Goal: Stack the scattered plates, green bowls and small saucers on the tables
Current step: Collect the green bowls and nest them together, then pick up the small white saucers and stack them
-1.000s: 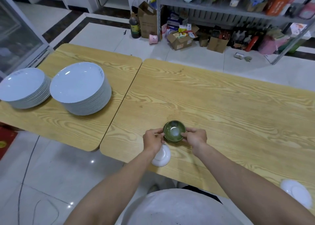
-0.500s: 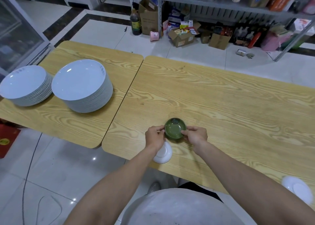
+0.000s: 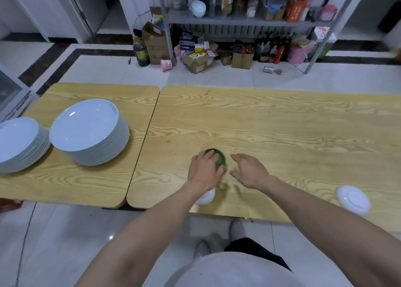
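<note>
Fingers [image 3: 211, 156] of the left hand [image 3: 205, 170] are curling over the near left rim of the green bowl [image 3: 220, 159] and seem to be gripping it from above. The fingers [image 3: 238, 157] of the right hand [image 3: 249, 170] are spreading loose and straight just beside the bowl on its right, not touching it and holding nothing.

Nearest to the person, a small saucer [image 3: 205, 197] is lying close behind the left fingers, half hidden under the left wrist, near the front edge of the counter [image 3: 282, 134]. A second saucer [image 3: 353, 199] is lying well apart to the right of the right fingers, also near the front edge. The bowl is sitting on the counter directly under the left fingers. It is round, so it has no long axis to mind, and I cannot tell if it is one bowl or several nested.

In my judgement the saucers are the pieces not yet gathered. The left hand is nearer to the first one, which needs only a pull back toward the body, and the free right hand is nearer to the second one, which needs a reach to the right.

Farther to the left of the left fingers, two stacks of plates are standing just beside each other, the tall stack [image 3: 86, 132] nearer and the lower stack [image 3: 19, 143] beyond it. Far behind the counter a shelf [image 3: 249, 20] is carrying bottles and boxes.
</note>
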A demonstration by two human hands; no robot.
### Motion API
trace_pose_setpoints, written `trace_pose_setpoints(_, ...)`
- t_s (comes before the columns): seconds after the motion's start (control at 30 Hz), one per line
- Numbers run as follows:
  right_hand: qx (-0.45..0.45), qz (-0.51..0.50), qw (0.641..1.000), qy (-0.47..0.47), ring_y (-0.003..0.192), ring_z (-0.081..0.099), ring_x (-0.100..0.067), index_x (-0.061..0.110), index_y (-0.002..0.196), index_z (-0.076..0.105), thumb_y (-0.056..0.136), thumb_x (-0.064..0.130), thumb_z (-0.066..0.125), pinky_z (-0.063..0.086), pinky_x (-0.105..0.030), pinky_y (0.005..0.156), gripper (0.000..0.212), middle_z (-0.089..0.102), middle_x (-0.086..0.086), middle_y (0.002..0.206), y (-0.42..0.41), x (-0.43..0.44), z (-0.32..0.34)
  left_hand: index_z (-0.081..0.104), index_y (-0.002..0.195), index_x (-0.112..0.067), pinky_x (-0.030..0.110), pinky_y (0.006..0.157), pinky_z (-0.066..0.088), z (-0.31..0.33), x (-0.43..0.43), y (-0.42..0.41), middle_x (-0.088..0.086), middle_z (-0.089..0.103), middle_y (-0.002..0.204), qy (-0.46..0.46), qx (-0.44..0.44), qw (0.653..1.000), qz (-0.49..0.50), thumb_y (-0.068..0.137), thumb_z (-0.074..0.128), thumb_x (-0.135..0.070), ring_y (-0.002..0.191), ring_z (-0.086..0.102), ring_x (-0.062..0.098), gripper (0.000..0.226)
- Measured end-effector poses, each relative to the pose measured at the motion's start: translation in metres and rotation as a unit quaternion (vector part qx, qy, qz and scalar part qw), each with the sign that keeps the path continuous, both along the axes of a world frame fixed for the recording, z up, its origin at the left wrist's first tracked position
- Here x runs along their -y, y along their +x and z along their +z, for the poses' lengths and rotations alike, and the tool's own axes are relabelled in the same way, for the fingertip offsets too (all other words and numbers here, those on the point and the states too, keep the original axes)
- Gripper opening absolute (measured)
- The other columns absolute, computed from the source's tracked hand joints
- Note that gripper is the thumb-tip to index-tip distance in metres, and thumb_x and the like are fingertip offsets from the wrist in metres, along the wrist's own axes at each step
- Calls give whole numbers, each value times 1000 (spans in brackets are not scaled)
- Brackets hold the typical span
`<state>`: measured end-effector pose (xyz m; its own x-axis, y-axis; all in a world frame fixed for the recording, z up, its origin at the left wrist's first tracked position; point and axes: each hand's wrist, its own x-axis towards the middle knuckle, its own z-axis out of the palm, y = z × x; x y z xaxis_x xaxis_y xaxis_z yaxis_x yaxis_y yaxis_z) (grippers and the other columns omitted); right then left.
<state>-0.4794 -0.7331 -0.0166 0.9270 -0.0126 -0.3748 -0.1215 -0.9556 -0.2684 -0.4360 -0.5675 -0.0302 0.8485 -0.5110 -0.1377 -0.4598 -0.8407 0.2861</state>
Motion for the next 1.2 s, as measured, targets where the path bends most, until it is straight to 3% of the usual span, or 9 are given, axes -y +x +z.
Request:
trace_pose_setpoints(0.13,-12,-4,994,-105,144,29,-30,13,154,25,99,44,47,23,-43,118,67,33,-16,156,-26,13,11,35,149,-18,42,118,17,10,15,-14,4,28,159,37,3,998,-55,100,38,-46,148,19,26,56)
trace_pose_setpoints(0.33,-24,-69,987,-140,144,27,-30,13,152,26,99,41,45,17,-46,119,63,33,-15,155,-81,50,23,25,153,-17,47,120,12,13,56,-47,6,19,162,81,2,990,-118,100,33,-52,150,11,30,64)
trace_pose_setpoints(0.57,-2,-114,986,-123,140,32,-30,12,149,31,98,41,47,29,-41,113,61,38,-13,150,-135,121,29,24,154,-17,45,119,16,19,131,-94,7,20,162,97,17,983,-158,100,30,-53,149,14,29,65)
trace_pose_setpoints(0.93,22,-122,989,-82,140,33,-31,8,145,38,99,35,46,28,-39,114,54,41,-15,148,-214,243,23,27,153,-18,45,115,24,3,261,-172,5,23,161,125,14,978,-165,100,32,-52,147,21,29,63)
trace_pose_setpoints(1.1,8,-148,988,-43,136,37,-30,8,144,39,98,32,48,34,-38,108,53,43,-14,146,-227,268,12,29,152,-18,44,114,26,-7,289,-186,6,25,160,119,8,978,-171,99,37,-49,145,23,28,62)
trace_pose_setpoints(1.2,1,-233,972,39,133,42,-29,9,146,39,94,35,58,39,-35,103,61,45,-12,146,-226,280,0,36,147,-18,41,106,34,-13,305,-186,9,42,149,96,-16,982,-159,98,42,-47,136,39,28,57)
